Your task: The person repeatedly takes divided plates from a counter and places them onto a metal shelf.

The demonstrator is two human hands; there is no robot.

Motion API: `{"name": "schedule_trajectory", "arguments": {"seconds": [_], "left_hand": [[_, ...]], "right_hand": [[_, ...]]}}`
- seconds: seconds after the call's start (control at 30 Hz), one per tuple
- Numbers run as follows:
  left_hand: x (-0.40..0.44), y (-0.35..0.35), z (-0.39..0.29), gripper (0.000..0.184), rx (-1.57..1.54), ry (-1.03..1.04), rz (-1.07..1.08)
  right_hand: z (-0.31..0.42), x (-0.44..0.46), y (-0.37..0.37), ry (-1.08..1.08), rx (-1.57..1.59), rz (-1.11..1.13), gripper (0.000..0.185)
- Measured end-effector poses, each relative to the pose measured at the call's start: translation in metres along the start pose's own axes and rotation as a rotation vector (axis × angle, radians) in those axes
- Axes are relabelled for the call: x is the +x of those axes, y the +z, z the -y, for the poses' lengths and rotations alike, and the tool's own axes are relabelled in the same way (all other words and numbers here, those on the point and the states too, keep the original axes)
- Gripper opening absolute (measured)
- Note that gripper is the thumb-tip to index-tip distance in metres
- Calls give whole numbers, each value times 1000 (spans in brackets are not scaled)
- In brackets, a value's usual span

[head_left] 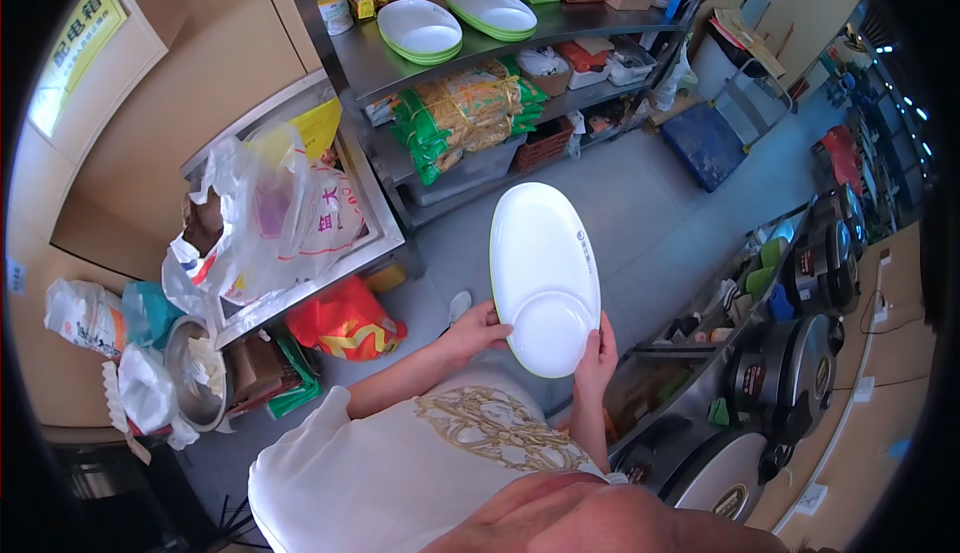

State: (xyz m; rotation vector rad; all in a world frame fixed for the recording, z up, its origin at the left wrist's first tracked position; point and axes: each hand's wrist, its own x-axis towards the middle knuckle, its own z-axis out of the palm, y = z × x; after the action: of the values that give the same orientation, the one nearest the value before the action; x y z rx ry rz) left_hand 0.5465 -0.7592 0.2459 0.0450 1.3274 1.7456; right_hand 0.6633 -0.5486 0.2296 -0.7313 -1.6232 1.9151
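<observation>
A white oval plate (pixel 540 243) with a thin green edge and a round section at its near end is held out in front of me. Its face is turned up toward the camera, and small dark print shows near its right rim. My left hand (pixel 480 333) grips the near left edge, thumb on top. On the near right edge, my right hand (pixel 597 358) is closed the same way. The fingers under the plate are hidden. Two stacks of similar plates, the left stack (pixel 420 31) and the right stack (pixel 491 11), sit on the metal shelf ahead.
The steel shelf unit (pixel 400 73) also carries bottles and green bags of dry food (pixel 465 118). To the left stands a metal-rimmed table (pixel 300 298) with plastic bags; a red bag (pixel 345 318) lies below. Large round cookers (pixel 785 373) line the right. A blue flatbed trolley (pixel 705 145) stands farther off.
</observation>
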Motion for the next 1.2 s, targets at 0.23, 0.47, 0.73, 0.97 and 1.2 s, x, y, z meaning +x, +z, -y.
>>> {"name": "schedule_trajectory", "arguments": {"seconds": [0.23,0.47,0.73,0.97,1.2], "left_hand": [[74,-50,-64,54,-5,95,-11],[117,-98,-134,66,-10,245,101],[130,-136,-203,90,-220,286,107],[145,-173,-247,82,-222,442,-38],[169,-207,-289,78,-97,635,-239]], "right_hand": [[7,72,73,-97,-20,-59,41],[17,137,146,-34,32,-70,42],[34,190,231,-55,105,0,44],[43,240,281,-77,59,221,45],[39,317,345,-49,48,442,44]]}}
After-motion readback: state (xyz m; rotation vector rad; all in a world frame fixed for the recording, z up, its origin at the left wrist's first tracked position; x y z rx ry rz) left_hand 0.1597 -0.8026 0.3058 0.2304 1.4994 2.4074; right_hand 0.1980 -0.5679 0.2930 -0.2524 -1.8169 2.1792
